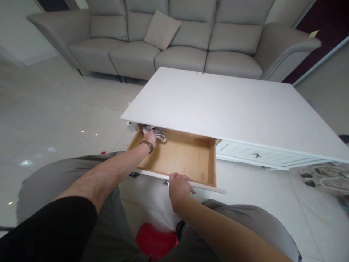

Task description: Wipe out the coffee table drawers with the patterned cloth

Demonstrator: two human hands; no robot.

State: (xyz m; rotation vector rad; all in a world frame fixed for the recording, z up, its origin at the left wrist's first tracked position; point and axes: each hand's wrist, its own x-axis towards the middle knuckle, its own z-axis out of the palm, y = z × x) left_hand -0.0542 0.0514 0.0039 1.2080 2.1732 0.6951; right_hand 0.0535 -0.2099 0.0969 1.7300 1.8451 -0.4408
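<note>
A wooden drawer [185, 156] with a white front is pulled out from the left side of the white coffee table [212, 98]. Inside its back left corner, my left hand [149, 138] is closed on a bundle of grey and whitish folded cloth [161, 137]; my fingertips are partly hidden there. My right hand [180, 189] grips the top edge of the drawer front, just right of its small metal knob [165, 183], with the fingers hooked over the edge. Bare wood shows across the rest of the drawer bottom.
Behind the table stands a long grey sofa [185, 60] with a beige cushion [162, 31]. A shut drawer with a knob [257, 155] is to the right. Below me, a red plastic object [155, 240] sits between my legs. Coiled, pale material [329, 178] lies at far right.
</note>
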